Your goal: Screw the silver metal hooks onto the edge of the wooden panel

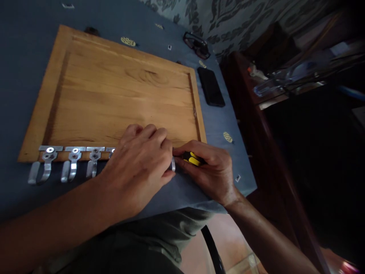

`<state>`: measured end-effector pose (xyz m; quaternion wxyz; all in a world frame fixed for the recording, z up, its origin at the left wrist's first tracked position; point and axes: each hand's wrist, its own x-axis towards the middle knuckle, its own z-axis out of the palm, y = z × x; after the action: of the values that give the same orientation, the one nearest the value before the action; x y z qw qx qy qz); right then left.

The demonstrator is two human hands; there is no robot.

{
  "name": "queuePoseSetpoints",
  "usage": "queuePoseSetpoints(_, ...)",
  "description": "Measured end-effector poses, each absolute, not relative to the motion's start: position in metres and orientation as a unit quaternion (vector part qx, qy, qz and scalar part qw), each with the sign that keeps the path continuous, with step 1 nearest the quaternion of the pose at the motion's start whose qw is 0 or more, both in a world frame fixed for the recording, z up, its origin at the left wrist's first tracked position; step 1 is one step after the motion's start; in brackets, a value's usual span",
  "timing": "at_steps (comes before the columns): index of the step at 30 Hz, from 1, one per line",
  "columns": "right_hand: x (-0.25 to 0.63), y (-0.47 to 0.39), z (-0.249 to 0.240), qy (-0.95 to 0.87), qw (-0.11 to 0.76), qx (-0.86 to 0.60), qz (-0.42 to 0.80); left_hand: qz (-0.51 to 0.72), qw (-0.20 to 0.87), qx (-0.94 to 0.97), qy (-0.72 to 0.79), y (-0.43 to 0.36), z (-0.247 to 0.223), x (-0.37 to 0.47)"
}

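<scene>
A framed wooden board [122, 87] lies on the blue cloth. Along its near edge, metal hooks [73, 163] are fixed in a row at the left. My left hand [142, 163] rests with bent fingers over the near edge, closed around a metal hook [173, 163] of which only a small part shows; it hides part of the row. Just to its right, my right hand [211, 163] pinches a yellow and black screwdriver [194, 158], its front end beside that hook. The tool's tip is hidden by the fingers.
Beyond the board's right side lie a black phone [211, 86] and dark glasses [196, 45] on the cloth [242, 167]. Farther right stands a dark wooden piece of furniture [256, 114] with assorted items on it. My lap is below the near edge.
</scene>
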<state>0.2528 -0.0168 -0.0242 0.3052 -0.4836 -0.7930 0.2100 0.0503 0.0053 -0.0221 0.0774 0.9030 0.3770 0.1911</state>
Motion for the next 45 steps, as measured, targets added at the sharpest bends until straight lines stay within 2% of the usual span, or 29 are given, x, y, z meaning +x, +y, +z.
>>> queuePoseSetpoints(19,0.2549,-0.0159,-0.0225,-0.809,0.286,-0.465,0.216,0.173,0.084,0.903,0.384,0.0060,-0.0196,0.0509)
queuePoseSetpoints(45,0.2555,-0.0154,-0.0312,-0.817,0.309,-0.448,0.190,0.169,0.090,0.905,0.381,0.0053,-0.0192,0.0498)
